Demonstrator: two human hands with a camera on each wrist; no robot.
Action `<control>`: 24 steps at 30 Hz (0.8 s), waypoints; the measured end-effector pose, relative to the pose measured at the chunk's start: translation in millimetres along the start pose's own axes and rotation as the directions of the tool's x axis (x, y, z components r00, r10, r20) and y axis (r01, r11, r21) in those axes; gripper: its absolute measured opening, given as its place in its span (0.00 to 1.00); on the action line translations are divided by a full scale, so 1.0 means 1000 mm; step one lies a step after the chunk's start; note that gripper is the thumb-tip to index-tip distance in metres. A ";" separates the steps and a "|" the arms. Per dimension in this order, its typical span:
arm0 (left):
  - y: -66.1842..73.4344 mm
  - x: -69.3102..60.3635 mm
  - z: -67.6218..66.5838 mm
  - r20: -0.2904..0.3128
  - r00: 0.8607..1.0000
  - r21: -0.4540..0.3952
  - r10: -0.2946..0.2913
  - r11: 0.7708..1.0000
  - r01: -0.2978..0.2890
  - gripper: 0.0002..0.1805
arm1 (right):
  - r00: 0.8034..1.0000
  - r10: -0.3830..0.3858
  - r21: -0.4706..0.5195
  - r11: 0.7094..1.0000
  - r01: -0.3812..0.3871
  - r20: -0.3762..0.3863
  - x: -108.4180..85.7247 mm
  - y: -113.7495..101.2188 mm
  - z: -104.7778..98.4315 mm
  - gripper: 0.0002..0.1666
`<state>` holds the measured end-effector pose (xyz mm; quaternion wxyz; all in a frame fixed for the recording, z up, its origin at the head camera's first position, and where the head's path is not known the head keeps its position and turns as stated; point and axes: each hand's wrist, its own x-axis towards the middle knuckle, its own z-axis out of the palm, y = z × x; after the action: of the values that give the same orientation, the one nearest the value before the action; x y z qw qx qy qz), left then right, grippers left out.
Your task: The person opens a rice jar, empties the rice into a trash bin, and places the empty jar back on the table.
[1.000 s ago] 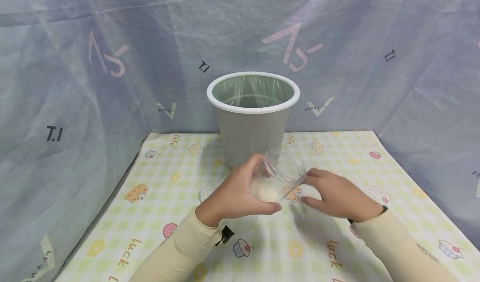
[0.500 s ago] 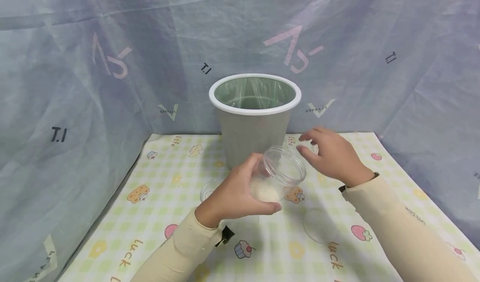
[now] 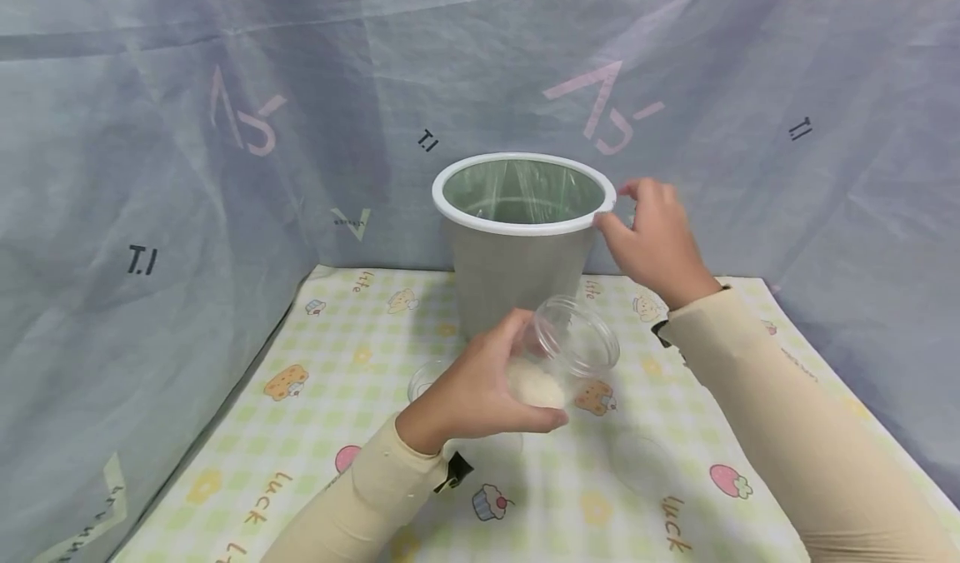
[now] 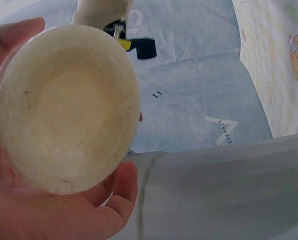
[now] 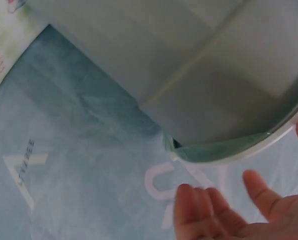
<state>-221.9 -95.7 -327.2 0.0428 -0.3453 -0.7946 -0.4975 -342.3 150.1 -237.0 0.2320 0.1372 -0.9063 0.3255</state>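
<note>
In the head view my left hand (image 3: pixel 480 388) grips a clear round jar (image 3: pixel 577 351), tilted with its mouth up and to the right. Pale grains (image 3: pixel 536 384) lie low inside it. The left wrist view shows the jar's base (image 4: pixel 69 110) with the hand (image 4: pixel 54 215) curled around it. Behind stands a grey bin (image 3: pixel 517 280) with a white rim and a clear liner. My right hand (image 3: pixel 656 246) is at the rim's right side, thumb and fingers apart; contact is unclear. In the right wrist view, its fingers (image 5: pixel 189 207) hang loosely beside the bin (image 5: pixel 189 60).
A clear round container (image 3: pixel 422 373) is partly hidden behind my left forearm. A faint transparent disc (image 3: pixel 643 461) lies on the patterned tablecloth (image 3: pixel 300 430) at the right. Grey-blue cloth (image 3: pixel 360 97) hangs behind the bin and along both sides.
My right hand has moved away from beside the jar, up and back to the bin's right rim. The transparent disc has come into sight below. My left hand still grips the tilted jar.
</note>
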 end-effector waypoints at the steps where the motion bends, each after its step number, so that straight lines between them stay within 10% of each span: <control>1: 0.000 0.000 0.000 0.000 1.000 0.000 -0.002 1.000 0.002 0.45 | 0.999 0.031 0.004 1.000 -0.031 0.012 0.005 -0.002 0.001 0.40; 19: 0.001 0.000 0.001 -0.015 1.000 -0.004 -0.004 1.000 0.004 0.45 | 0.925 0.219 -0.080 0.976 -0.204 0.311 0.068 -0.029 0.005 0.57; 24: 0.001 -0.001 -0.001 -0.014 1.000 -0.002 -0.012 1.000 0.012 0.46 | 0.921 0.227 -0.122 0.973 -0.198 0.316 0.080 -0.035 0.015 0.36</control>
<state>-220.5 -96.7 -326.9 0.0447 -0.3370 -0.7958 -0.5011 -401.8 106.5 -187.5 0.0470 0.0799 -0.9552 0.2812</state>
